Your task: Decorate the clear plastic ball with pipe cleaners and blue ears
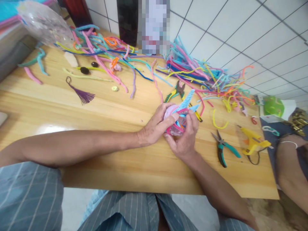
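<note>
Both hands are closed around a small rounded pipe-cleaner figure [171, 112], lilac and pink, with pointed light-blue pieces sticking up from it. My left hand [157, 125] grips its left side, the thumb laid across the front. From the right and below, my right hand [185, 139] holds it with bent fingers, their tips near the blue pieces. The fingers cover much of the figure. Just beyond it lie yellow-green pliers [179, 90], partly hidden behind the blue piece. Long-nose pliers with teal and black handles [222, 147] rest right of my right hand.
Loose pipe cleaners [192, 69] in many colours lie heaped along the back. A yellow glue gun [254, 140] sits at the right, near another person's arm [292, 166]. A purple tassel [83, 93] lies on the left of the wooden table [115, 112]; a plastic bag [45, 24] stands behind.
</note>
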Demonstrator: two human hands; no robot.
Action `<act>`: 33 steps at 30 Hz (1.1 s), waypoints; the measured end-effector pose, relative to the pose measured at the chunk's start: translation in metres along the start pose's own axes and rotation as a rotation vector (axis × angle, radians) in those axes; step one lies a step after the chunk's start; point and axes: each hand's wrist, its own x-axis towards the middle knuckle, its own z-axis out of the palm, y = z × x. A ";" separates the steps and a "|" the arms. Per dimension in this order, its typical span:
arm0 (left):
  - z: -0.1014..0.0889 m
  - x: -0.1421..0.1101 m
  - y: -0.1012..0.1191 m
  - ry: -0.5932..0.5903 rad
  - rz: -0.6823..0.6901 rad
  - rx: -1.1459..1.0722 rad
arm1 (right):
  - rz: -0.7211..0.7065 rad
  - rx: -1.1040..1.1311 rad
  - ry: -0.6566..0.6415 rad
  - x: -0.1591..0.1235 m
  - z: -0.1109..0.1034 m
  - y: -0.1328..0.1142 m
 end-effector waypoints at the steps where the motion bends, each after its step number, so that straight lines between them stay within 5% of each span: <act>1: 0.000 0.000 0.000 0.004 0.000 -0.001 | 0.009 -0.003 -0.005 0.000 0.000 0.000; 33: -0.002 0.008 -0.002 -0.036 -0.093 -0.143 | 0.019 0.029 0.010 0.006 -0.005 0.000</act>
